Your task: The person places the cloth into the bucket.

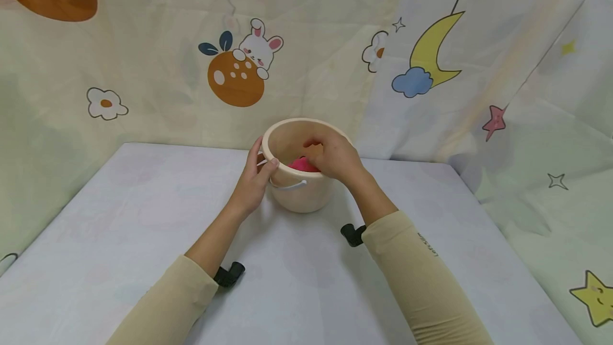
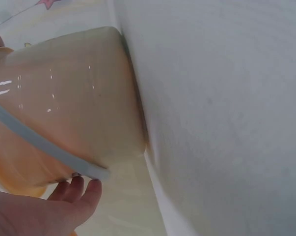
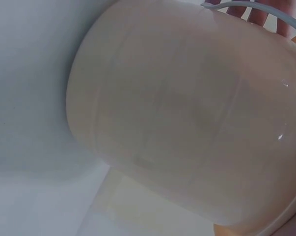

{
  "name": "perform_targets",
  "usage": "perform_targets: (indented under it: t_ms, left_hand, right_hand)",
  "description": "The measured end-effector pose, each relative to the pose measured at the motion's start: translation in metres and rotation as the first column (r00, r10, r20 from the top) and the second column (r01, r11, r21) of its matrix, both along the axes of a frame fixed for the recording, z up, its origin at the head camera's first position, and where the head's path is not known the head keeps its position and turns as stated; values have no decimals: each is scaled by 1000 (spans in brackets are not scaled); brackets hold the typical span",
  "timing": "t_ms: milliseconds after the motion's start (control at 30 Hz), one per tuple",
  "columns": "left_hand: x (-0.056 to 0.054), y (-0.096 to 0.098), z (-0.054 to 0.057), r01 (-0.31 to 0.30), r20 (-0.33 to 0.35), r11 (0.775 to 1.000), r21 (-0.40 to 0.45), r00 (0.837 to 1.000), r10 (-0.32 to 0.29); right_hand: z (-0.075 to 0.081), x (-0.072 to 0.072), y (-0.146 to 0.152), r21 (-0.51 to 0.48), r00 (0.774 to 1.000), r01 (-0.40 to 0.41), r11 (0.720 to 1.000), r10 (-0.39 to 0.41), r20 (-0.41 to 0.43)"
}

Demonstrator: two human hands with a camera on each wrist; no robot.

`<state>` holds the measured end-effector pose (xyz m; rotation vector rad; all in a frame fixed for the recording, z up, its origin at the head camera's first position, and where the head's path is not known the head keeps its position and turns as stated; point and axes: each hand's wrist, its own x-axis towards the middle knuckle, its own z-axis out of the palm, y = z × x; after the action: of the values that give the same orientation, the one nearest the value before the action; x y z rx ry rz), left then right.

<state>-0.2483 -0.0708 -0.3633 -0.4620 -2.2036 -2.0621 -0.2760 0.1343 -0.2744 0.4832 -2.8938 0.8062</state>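
Observation:
A cream-coloured plastic bucket [image 1: 303, 198] stands upright on the table, its pale grey handle [image 1: 289, 186] hanging against the near side. Around the bucket's left side, just under the rim, my left hand [image 1: 254, 180] holds on. Its fingertips press the outer wall beside the handle in the left wrist view. My right hand [image 1: 335, 158] reaches over the rim into the bucket with bent fingers. Against those fingers lies a bright pink thing [image 1: 300, 164], apparently gripped by them. Most of it is hidden by the hand and the rim, so its kind does not show.
The white-covered table [image 1: 158, 217] ends at a cartoon-printed cloth [image 1: 163, 57] hanging close behind the bucket. More printed cloth [image 1: 541, 174] hangs along the right edge. Black wrist mounts [image 1: 353, 235] stick out under both forearms.

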Motion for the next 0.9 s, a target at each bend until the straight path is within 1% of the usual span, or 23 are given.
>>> perform_targets:
  t_ms: [200,300,367,433,500,567,700,800,900]
  left_hand:
    - [0,0,0,3,-3,1000,6,1000,-3]
    - [0,0,0,3,-1,1000,8,1000,-3]
    - [0,0,0,1,5,1000,5,1000,-1]
    - [-1,0,0,3,7,1000,0,1000,-3]
    - [-1,0,0,4,11,1000,-7,1000,-4]
    - [-2,0,0,5,14,1000,-10,1000,-5]
    - [-4,-1,0,11,22,1000,-12,1000,-11]
    - [-5,-2,1,11,33,999,-31,999,-10]
    - [-5,-4,2,-2,43,998,-69,999,5]
  right_hand:
    - [-2,0,0,-7,1000,-4,1000,3,-22]
    - [-3,0,1,-17,999,18,1000,-18,-30]
    - [-5,1,2,-45,997,27,999,-31,-68]
    - [-9,2,3,-94,991,37,995,-48,-122]
    - [-15,2,5,-155,978,33,987,-63,-197]
    - [-20,2,8,-206,958,22,978,-79,-275]
    - [-27,3,11,-278,910,7,960,-121,-396]
    - [-30,4,14,-318,882,-5,948,-146,-449]
    - [-34,6,17,-338,868,4,941,-171,-466]
